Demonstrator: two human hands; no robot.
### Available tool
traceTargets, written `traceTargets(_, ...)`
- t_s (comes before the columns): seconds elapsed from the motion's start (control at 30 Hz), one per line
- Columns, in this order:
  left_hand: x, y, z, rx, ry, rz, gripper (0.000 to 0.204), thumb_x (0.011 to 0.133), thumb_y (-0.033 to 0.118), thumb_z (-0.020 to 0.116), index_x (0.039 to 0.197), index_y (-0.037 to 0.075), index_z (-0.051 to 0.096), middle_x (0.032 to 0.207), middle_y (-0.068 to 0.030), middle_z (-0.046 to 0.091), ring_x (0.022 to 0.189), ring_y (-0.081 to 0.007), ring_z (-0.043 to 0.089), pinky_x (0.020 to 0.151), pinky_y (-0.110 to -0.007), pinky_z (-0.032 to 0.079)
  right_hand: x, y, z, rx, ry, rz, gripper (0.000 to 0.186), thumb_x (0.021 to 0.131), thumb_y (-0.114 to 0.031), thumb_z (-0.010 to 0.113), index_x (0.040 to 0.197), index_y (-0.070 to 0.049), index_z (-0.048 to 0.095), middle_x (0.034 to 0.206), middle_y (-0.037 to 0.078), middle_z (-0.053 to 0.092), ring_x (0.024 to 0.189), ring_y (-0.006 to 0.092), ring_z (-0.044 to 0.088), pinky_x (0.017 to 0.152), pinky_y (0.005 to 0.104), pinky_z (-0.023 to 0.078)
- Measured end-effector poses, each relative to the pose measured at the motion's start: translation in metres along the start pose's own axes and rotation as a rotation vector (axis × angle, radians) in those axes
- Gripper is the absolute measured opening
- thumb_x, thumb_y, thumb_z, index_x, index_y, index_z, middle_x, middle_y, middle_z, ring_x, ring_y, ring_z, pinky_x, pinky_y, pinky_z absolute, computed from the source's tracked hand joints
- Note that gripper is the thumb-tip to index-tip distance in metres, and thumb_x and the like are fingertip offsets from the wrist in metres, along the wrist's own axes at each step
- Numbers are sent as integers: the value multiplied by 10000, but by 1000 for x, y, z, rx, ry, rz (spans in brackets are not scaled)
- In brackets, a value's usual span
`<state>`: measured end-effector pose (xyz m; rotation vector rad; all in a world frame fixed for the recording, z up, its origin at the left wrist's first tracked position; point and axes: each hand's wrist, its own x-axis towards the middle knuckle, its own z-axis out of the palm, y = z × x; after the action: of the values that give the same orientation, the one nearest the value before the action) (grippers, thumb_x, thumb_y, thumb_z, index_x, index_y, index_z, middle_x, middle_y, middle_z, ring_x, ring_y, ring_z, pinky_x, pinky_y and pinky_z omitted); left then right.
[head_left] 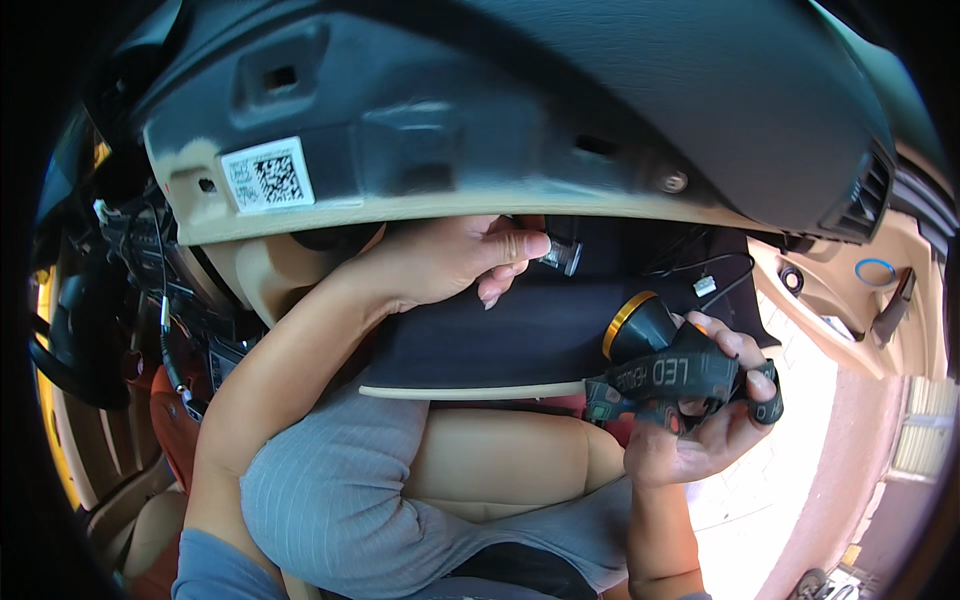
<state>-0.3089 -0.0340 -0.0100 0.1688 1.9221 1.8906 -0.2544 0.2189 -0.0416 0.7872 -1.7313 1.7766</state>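
Gripping a black headlamp (pixel 668 372) with a gold ring and a strap, the right hand (pixel 700 420) sits at lower right, fingers curled around it. Higher, at centre, the left hand (pixel 450 262) pinches a small clear connector (pixel 560 254) under the dark dashboard panel (pixel 560 110), whose white code sticker (pixel 268 174) shows upper left.

2 bare forearms are seen, with no watch, ring or glove worn on the left hand (pixel 440 262) or the right hand (pixel 700 420). A short blue-grey sleeve (pixel 215 570) is shown at the left upper arm, near the lower edge. The lap and knee are covered by grey, finely ribbed fabric (pixel 330 490). Unpainted fingernails are visible on both hands.
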Motion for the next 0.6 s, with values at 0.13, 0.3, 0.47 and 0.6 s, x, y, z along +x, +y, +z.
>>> traceTargets(0.13,-12,-7,-5,283,179,-63,252,988,249,649,996,5,585,757,-50,590,625,-124,544,625,-285,473,3,7,18,37,-97,-42,699,851,-237,820,1371,-170,358,1332,153,476,1193,361,571,1000,521,521)
traceTargets(0.3,-23,-16,-9,371,353,-46,301,946,294,692,931,5,607,826,-91,660,775,-177,614,732,-306,484,14,13,35,109,-37,49,685,774,-78,723,1353,-141,363,1241,178,492,1158,354,581,1028,485,501)
traceTargets(0.47,-26,-26,-11,399,432,141,249,909,236,705,888,1,627,738,-83,639,701,-188,612,695,-320,491,22,13,43,24,-123,161,642,770,-16,600,1374,-86,392,1268,207,522,1168,366,583,1058,502,462)
traceTargets(0.6,-24,-28,-12,378,420,61,235,886,223,717,889,4,633,773,-108,649,743,-200,629,718,-324,496,19,14,46,17,-120,151,643,766,26,581,1380,-80,419,1285,214,537,1174,386,591,1074,519,449)
